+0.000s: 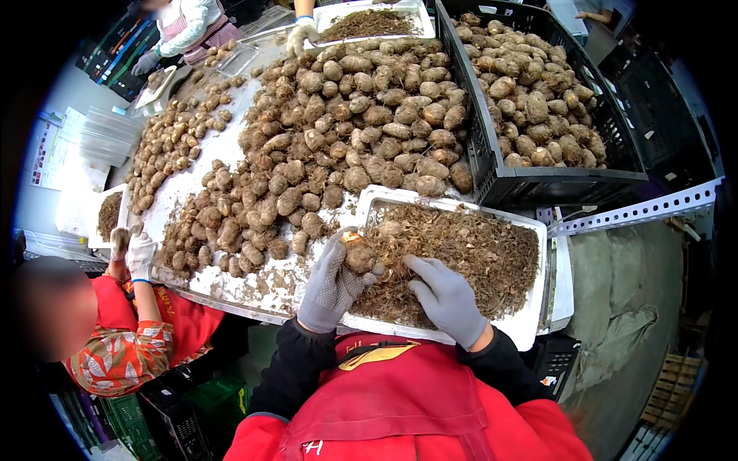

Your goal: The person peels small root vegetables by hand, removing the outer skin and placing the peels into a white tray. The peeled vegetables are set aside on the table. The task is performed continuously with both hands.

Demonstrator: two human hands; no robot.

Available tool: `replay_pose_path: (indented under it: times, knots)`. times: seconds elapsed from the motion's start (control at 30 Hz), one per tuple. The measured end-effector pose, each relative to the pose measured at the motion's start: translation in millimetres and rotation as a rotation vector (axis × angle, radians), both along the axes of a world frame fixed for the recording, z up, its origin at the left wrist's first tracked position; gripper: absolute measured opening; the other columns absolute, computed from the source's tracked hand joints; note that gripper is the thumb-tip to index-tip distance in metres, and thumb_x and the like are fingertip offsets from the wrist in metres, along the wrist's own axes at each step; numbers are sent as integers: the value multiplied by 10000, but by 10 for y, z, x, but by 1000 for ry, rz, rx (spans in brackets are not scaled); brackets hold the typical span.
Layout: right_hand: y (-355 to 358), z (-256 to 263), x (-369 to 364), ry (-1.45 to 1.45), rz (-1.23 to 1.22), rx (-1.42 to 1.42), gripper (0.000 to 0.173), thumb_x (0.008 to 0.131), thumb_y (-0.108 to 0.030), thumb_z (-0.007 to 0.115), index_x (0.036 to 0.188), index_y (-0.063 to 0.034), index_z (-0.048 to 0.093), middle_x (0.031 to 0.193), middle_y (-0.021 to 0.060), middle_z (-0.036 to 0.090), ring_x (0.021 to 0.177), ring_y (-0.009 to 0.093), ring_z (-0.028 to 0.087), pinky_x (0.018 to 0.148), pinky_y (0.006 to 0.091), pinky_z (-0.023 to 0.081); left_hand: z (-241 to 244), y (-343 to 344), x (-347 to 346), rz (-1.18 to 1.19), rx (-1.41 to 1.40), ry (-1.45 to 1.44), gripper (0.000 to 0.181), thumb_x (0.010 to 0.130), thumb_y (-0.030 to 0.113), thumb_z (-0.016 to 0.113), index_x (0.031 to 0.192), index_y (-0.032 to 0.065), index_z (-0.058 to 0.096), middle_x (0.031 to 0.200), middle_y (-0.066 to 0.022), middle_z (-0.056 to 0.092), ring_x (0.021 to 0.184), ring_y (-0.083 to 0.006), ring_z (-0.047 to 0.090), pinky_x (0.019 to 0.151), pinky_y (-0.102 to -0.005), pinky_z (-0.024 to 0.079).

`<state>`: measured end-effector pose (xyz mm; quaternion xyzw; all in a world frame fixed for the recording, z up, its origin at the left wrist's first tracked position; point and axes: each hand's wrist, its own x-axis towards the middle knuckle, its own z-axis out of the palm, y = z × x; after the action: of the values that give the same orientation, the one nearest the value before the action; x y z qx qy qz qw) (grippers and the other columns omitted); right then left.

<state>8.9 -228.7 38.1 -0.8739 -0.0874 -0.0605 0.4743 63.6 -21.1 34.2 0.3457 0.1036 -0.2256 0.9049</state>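
My left hand (333, 291), in a grey dotted glove, grips a brown taro corm (360, 256) with a pale orange patch at its top. It is held over the left edge of a white foam tray (455, 203). Dry brown husks and root fibres (461, 253) fill that tray. My right hand (447, 297), in a plain grey glove, is above the husks just right of the corm. Its fingers are apart, pointing left, and nothing shows between them. A large heap of hairy taro corms (369, 121) covers the table beyond my hands.
A black plastic crate (490, 155) full of taro stands at the back right. Cleaner corms (167, 150) lie at the far left. A co-worker's gloved hands (138, 253) are at the left table edge; another gloved hand (302, 34) reaches in at the top. A perforated metal bar (640, 210) juts out right.
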Motion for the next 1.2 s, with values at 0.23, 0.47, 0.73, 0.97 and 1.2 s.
replay_pose_path:
  times: [0.23, 0.47, 0.73, 0.97, 1.2]
  knots:
    - [201, 293, 277, -58, 10, 77, 262, 891, -79, 679, 1148, -33, 671, 997, 142, 665, 815, 276, 682, 715, 342, 529, -343, 81, 26, -141, -243, 143, 408, 1064, 387, 482, 1167, 6, 588, 1039, -130, 685, 860, -257, 685, 683, -302, 556]
    - [355, 91, 362, 178, 61, 236, 324, 866, -158, 678, 1155, -11, 669, 907, 112, 682, 755, 163, 688, 687, 298, 539, -225, 49, -93, -29, 642, -287, 366, 1045, 343, 473, 1226, 28, 515, 1051, -57, 551, 957, -149, 617, 849, -294, 534]
    - [162, 58, 345, 429, 55, 356, 327, 875, -145, 666, 1168, 0, 681, 1024, 119, 705, 812, 173, 706, 756, 308, 559, -848, 191, -206, -19, 286, -155, 468, 935, 26, 610, 1372, 51, 443, 1216, -102, 534, 1056, -155, 591, 751, -224, 547]
    - [420, 7, 338, 260, 5, 249, 293, 862, -102, 644, 1132, 8, 665, 992, 154, 691, 770, 200, 687, 725, 301, 549, -519, 95, -213, -49, 969, -673, 489, 929, -53, 575, 1385, 41, 422, 1159, -85, 546, 999, -135, 585, 756, -219, 530]
    - [283, 8, 353, 442, 13, 342, 366, 898, -232, 716, 1170, 9, 679, 917, 122, 724, 782, 130, 685, 727, 274, 540, -737, 253, -235, -88, 1043, -715, 612, 862, -60, 675, 1402, -11, 392, 1171, -125, 544, 1051, -236, 590, 903, -337, 506]
